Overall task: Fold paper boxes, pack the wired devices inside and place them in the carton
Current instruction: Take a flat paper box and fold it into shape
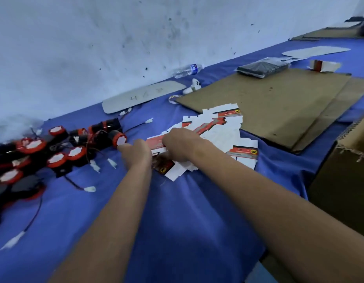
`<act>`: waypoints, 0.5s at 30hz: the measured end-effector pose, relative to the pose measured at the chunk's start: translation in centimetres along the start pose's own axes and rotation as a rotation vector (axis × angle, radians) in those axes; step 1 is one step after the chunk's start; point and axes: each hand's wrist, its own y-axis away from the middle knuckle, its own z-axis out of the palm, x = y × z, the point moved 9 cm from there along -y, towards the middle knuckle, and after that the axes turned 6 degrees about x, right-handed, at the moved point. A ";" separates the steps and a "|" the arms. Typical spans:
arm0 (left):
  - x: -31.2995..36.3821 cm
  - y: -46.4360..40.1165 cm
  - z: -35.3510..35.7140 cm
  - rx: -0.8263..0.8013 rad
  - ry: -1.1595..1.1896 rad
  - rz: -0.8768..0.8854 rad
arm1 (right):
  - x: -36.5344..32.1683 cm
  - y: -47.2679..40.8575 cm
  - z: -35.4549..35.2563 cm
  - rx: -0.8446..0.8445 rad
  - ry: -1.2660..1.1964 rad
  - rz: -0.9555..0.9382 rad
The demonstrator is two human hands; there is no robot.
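Note:
A loose pile of flat red-and-white paper box blanks (224, 131) lies mid-table on the blue cloth (177, 211). My left hand (137, 153) and my right hand (182, 144) both grip one red-faced blank (154, 142) at the pile's near left end. The fingers of both hands are curled over its edges. A heap of black and red wired devices (54, 148) with white connectors lies at the left, just beyond my left hand. The brown carton (344, 176) stands at the right edge, partly cut off.
A large flat cardboard sheet (279, 103) lies behind the pile, with a black packet (262, 67) and a folded box (322, 65) at its far end. A water bottle (187, 70), a white controller (192, 86) and a grey board (142, 97) lie along the wall.

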 end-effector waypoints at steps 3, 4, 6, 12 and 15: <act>-0.4 -1.1 -0.3 -0.060 0.242 -0.105 | -0.7 0.2 -2.3 0.069 -0.055 0.006; -0.5 -1.0 -0.2 -0.114 0.357 -0.149 | -0.8 0.3 -3.6 0.140 -0.038 0.031; -0.3 -0.7 -0.8 -0.219 0.556 -0.199 | -1.0 0.8 -6.3 0.359 -0.042 0.104; -1.3 -2.3 -8.8 -0.369 0.630 -0.178 | -4.8 1.8 -6.7 0.625 -0.948 0.251; -3.5 -4.1 -15.6 -0.297 0.561 -0.141 | -11.1 1.4 -3.6 0.389 -1.064 0.164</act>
